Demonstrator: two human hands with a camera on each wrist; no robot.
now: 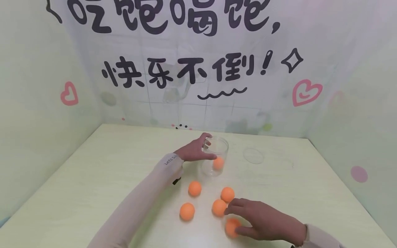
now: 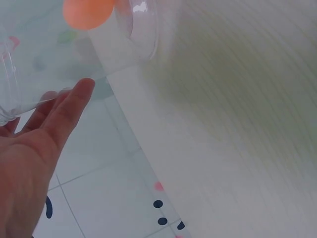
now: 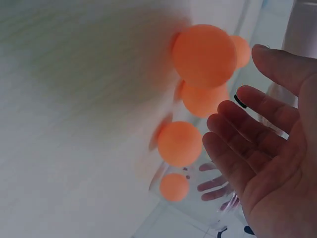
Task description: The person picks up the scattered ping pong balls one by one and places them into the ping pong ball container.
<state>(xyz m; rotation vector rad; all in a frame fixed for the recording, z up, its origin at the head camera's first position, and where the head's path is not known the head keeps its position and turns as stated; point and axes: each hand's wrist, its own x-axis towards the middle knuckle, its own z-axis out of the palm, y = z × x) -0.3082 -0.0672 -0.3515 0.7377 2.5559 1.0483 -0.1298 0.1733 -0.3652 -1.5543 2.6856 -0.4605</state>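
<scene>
My left hand (image 1: 198, 148) grips a clear jar (image 1: 224, 155) near its rim, thumb on the near side and fingers on the far side. One orange ping-pong ball (image 1: 218, 163) is inside, low in the jar; the left wrist view also shows this ball (image 2: 88, 11) through the wall. My right hand (image 1: 263, 218) hovers low over the table with fingers spread and thumb apart. Its thumb overlaps the nearest orange ball (image 1: 232, 227), and its fingertips are right at another ball (image 1: 219, 208). In the right wrist view the palm faces the balls and holds nothing.
More orange balls lie loose on the pale table (image 1: 124, 155): one behind the fingertips (image 1: 227, 194), and two farther left, a back ball (image 1: 194, 188) and a front ball (image 1: 187, 211). A clear round lid (image 1: 253, 156) lies right of the jar. Printed curtains (image 1: 198, 110) enclose the table.
</scene>
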